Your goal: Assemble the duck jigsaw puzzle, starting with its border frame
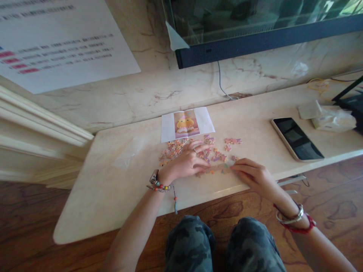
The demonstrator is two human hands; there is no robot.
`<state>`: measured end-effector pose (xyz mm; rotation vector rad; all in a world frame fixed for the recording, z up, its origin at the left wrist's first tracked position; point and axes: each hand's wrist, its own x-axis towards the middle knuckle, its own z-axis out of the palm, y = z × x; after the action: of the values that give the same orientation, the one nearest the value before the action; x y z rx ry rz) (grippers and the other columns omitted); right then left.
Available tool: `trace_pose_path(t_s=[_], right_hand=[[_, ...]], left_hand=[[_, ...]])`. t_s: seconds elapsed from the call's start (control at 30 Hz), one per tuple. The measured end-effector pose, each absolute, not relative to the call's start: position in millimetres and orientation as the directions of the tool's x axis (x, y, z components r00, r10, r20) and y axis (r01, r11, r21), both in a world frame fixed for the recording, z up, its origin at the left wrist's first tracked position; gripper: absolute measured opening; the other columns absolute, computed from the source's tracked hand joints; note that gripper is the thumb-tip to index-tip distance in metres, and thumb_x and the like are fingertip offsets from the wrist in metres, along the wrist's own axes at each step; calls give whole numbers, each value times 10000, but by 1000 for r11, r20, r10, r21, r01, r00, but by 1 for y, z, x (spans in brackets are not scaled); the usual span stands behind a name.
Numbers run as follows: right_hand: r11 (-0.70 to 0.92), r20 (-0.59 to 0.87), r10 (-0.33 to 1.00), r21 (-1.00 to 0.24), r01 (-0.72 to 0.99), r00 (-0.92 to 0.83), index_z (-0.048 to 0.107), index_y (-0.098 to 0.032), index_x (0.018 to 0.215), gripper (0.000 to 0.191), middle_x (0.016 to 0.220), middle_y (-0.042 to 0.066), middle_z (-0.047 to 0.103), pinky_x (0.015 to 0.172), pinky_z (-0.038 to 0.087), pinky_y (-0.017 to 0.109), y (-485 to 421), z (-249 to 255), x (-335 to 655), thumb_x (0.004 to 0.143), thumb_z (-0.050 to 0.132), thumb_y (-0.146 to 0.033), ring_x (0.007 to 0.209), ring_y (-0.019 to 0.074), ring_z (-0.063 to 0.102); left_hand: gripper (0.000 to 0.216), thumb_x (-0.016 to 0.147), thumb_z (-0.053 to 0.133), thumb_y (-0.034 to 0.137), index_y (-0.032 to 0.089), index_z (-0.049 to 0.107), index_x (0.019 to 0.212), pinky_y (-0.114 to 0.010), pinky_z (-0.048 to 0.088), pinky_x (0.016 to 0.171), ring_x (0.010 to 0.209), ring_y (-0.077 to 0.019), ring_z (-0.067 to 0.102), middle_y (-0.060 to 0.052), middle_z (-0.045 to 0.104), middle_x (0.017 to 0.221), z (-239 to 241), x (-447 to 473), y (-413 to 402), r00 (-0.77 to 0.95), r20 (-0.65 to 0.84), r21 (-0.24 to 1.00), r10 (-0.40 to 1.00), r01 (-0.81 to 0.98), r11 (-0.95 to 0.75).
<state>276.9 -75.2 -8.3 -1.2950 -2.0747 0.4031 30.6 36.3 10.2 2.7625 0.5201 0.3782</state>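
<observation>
Camo knees (190,243) are parked by the table (90,196), off which small pieces (172,148), partly covered by the spread-fingered left hand (188,160), could be flicked if clear film (217,169), apparently pinched in the right hand (253,173), is jerked.

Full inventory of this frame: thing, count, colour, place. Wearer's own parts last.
Small pieces: many, uncountable, mostly pink, orange, purple, around left hand
Clear plastic: one, see-through, between hands; details blurred
Picture sheet: one, white with yellow-pink print, behind pieces
Plastic bag: one, clear, table's left
Phone: one, dark screen, table's right
Wrapped packet: one, whitish, beyond phone
Dark object: one, black, right edge
TV: one, dark, upper right
Cable: one, grey, below TV
Notice: one, white, upper left
Table: one, cream, centre
Floor: one, brown, below
Left hand: one, over pieces
Right hand: one, at clear plastic
Knees: two, grey camouflage trousers, bottom
</observation>
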Motion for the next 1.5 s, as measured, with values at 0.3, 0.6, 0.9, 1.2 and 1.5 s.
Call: trace_pose_path(t_s=[0.3, 0.6, 0.9, 1.2, 1.5], right_hand=[[411, 332, 904, -501, 762, -269, 623, -186, 929, 207, 943, 91, 577, 672, 492, 273, -41, -13, 304, 795, 534, -317, 781, 161, 585], [391, 342, 911, -543, 743, -230, 583, -164, 854, 142, 843, 77, 592, 620, 459, 255, -39, -16, 305, 825, 476, -253, 696, 135, 548], [247, 298, 951, -579, 777, -81, 604, -178, 932, 205, 667, 12, 597, 466, 397, 216, -45, -16, 302, 818, 492, -307, 476, 91, 466], [202, 384, 923, -497, 844, 5, 615, -152, 877, 233, 891, 96, 562, 663, 475, 295, -53, -22, 293, 770, 561, -352, 762, 171, 564], [375, 348, 915, -552, 745, -202, 593, -161, 908, 195, 912, 95, 549, 733, 492, 310, -58, -17, 296, 821, 504, -311, 817, 169, 572]], left_hand=[[119, 771, 597, 281, 292, 681, 855, -467, 259, 1027, 1269, -224, 230, 28, 380, 1349, 14, 29, 38, 878, 263, 315, 399, 312, -896], [129, 777, 592, 242, 279, 671, 872, -478, 302, 1001, 1225, -235, 290, 31, 406, 1335, 11, 27, 43, 834, 290, 259, 469, 403, -878], [109, 761, 613, 226, 265, 670, 845, -472, 328, 990, 1210, -236, 307, 38, 430, 1313, 10, 27, 43, 833, 296, 230, 467, 413, -881], [110, 779, 591, 254, 260, 675, 851, -473, 330, 985, 1189, -240, 324, 32, 444, 1298, 12, 27, 41, 843, 288, 206, 454, 408, -889], [124, 769, 602, 227, 264, 672, 864, -476, 345, 972, 1186, -238, 329, 28, 456, 1285, 11, 28, 41, 841, 287, 235, 459, 403, -885]])
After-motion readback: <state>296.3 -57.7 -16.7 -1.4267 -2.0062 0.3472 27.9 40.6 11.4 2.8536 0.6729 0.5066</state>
